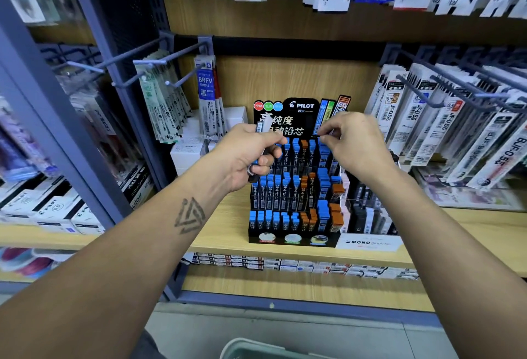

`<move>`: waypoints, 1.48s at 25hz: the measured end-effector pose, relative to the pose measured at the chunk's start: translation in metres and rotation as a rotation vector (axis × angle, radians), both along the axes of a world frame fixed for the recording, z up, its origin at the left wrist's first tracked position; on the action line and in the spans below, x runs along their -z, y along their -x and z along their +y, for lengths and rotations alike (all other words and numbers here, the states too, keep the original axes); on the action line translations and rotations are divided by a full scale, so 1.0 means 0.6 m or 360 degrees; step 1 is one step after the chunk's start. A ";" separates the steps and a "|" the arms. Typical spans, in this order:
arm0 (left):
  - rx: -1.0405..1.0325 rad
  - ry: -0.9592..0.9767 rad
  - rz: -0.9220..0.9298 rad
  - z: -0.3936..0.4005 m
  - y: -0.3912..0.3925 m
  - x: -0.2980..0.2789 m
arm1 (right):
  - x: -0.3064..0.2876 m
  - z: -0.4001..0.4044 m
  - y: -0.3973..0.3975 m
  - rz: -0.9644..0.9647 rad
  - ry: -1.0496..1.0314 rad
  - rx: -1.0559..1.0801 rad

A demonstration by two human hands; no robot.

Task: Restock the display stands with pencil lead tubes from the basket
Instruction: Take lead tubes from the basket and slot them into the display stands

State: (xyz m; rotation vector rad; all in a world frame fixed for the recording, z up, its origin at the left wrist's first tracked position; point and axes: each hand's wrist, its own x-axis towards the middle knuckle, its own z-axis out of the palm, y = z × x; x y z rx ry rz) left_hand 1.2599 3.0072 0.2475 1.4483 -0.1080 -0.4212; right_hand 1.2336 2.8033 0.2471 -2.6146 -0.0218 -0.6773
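Basket (pixel 256 348) below; left hand (pixel 251 156) grips spare lead tubes (pixel 263 126), right hand (pixel 352 142) pinches one upright above Pilot stand's (pixel 293 240) top row.

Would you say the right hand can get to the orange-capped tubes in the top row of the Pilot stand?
Probably yes: the right hand hovers at that row, pinching something small, with the orange-capped tubes just beside its fingertips and nothing between them.

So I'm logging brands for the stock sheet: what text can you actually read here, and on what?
"PILOT": black display stand header.
"MONO graph": white stand label.
"BRFV": hanging refill pack.
"JF-0.5": hanging packs.
"BUF-0.5": packs far right.
"PILOT": white boxes at left.
Tube labels, barcodes: too small.
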 end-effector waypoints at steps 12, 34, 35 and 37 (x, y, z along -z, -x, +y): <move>0.0723 -0.0173 -0.0038 -0.031 0.042 -0.007 | -0.019 0.025 0.065 0.0323 -0.1275 -0.0614; 0.0248 0.0082 -0.0133 -0.017 0.026 -0.005 | -0.029 -0.010 0.081 0.0371 -0.1345 -0.0493; 0.0235 0.0092 -0.0165 -0.018 0.026 -0.006 | -0.029 -0.010 0.084 0.0382 -0.1333 -0.0507; 0.0239 0.0005 -0.0287 -0.021 0.028 -0.006 | -0.028 -0.011 0.090 0.0427 -0.1426 -0.0518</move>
